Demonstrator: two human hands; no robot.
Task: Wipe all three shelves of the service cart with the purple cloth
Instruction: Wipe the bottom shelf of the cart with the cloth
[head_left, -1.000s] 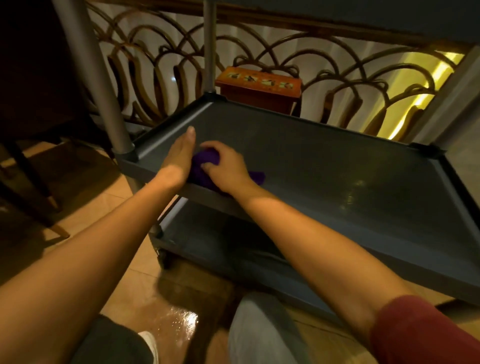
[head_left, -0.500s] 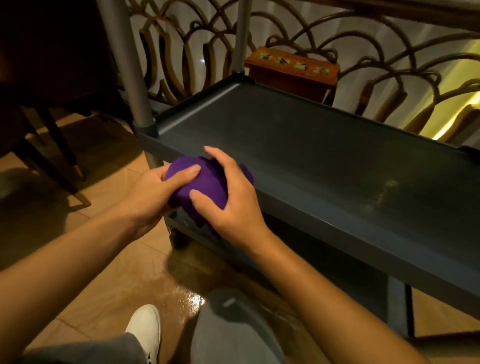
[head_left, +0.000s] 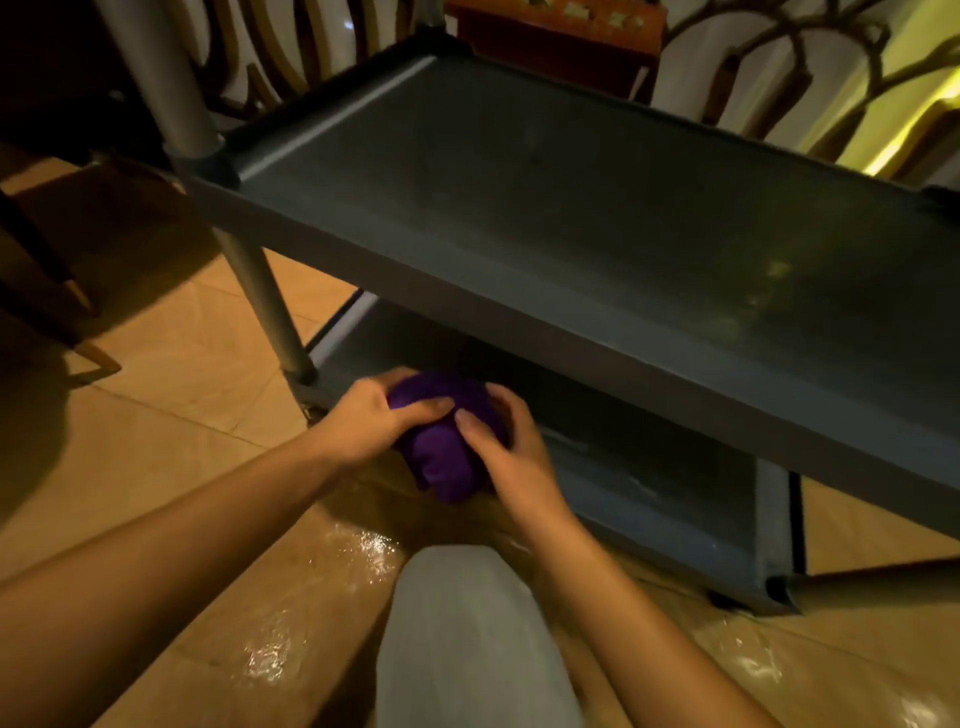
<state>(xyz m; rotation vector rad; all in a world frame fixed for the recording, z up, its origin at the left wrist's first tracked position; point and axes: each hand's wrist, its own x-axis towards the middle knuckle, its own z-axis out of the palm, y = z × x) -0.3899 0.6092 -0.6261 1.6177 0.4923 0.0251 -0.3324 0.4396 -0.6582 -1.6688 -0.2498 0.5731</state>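
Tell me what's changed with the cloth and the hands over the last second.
The purple cloth came off the middle shelf, where the right hand pressed it flat. Both hands lifted it, bunched it into a ball and carried it down in front of the bottom shelf. The left hand, earlier resting beside the cloth, now grips it too. The cart itself has not moved.

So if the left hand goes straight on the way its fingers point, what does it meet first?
The left hand points rightward into the purple cloth, which it already grips; beyond it, probably the right hand.
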